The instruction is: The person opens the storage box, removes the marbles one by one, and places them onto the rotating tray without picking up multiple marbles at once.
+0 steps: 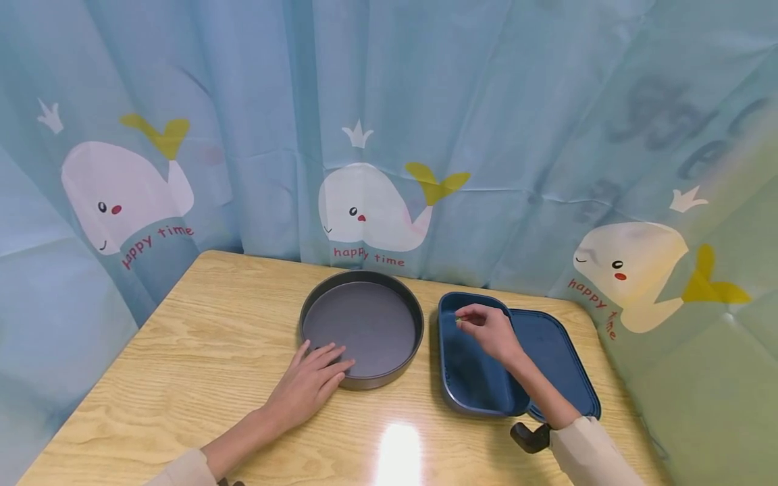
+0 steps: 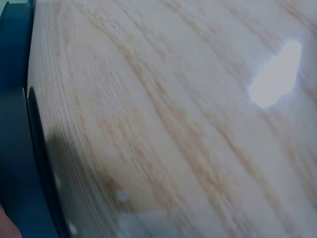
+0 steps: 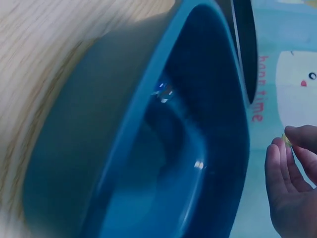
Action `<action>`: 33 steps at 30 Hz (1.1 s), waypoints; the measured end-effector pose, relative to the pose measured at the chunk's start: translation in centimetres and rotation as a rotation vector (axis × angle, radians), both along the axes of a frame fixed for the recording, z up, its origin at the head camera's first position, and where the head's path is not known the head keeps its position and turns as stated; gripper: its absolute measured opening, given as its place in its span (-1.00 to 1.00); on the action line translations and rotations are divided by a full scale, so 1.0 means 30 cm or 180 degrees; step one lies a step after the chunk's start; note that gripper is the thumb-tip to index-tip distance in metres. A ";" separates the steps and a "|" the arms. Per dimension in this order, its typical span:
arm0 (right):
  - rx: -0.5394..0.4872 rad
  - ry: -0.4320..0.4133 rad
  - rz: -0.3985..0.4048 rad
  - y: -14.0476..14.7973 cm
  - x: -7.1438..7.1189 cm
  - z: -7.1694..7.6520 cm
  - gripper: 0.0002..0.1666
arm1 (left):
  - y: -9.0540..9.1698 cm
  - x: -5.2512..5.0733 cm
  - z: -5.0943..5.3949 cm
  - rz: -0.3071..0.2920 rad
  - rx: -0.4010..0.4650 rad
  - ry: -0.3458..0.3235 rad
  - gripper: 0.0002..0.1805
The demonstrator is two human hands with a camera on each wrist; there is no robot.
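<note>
A round dark grey pan (image 1: 361,324) stands on the wooden table. My left hand (image 1: 310,381) rests over its near left rim with the fingers spread and straight. To the right sits a deep blue rectangular container (image 1: 477,378) with no lid on. Above its far part, my right hand (image 1: 486,331) pinches a tiny yellow-green piece (image 3: 287,139) between thumb and fingers; its kind is too small to tell. Small bright glints (image 3: 163,91) show inside the container in the right wrist view. Only a fingertip of the left hand appears in the left wrist view.
A flat blue lid (image 1: 559,364) lies against the container's right side, partly under my right forearm. Blue curtains (image 1: 261,135) with whale prints hang behind the table (image 1: 200,337) and at both sides. A bright reflection shines on the near tabletop.
</note>
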State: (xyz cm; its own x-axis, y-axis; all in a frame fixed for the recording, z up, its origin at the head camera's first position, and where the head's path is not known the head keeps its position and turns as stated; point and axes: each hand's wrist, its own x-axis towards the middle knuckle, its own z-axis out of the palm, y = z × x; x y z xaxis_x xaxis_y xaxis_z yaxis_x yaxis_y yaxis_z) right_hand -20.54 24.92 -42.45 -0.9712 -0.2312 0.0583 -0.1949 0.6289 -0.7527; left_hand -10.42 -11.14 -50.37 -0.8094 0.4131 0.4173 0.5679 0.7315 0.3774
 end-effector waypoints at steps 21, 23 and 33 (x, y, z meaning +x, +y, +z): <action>-0.0224 -0.0109 0.0231 -0.226 -0.016 0.019 -0.78 | -0.002 0.003 -0.001 -0.0002 0.0012 0.0010 -0.69; -0.0218 -0.0117 0.0243 -0.248 -0.019 0.013 -0.80 | -0.002 0.003 -0.002 0.0001 0.0011 0.0002 -0.69; -0.0131 -0.0057 0.0480 -0.351 -0.047 -0.036 -0.84 | 0.000 0.001 -0.001 0.0023 0.0012 -0.0042 -0.68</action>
State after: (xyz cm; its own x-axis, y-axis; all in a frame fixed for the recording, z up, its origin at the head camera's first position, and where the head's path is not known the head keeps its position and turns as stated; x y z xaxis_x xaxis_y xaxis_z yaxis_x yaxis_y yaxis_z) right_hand -21.95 14.39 -43.53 -0.9266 -0.3722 0.0535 -0.2709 0.5622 -0.7814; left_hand -10.37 -11.13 -50.40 -0.8178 0.4057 0.4082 0.5576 0.7342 0.3874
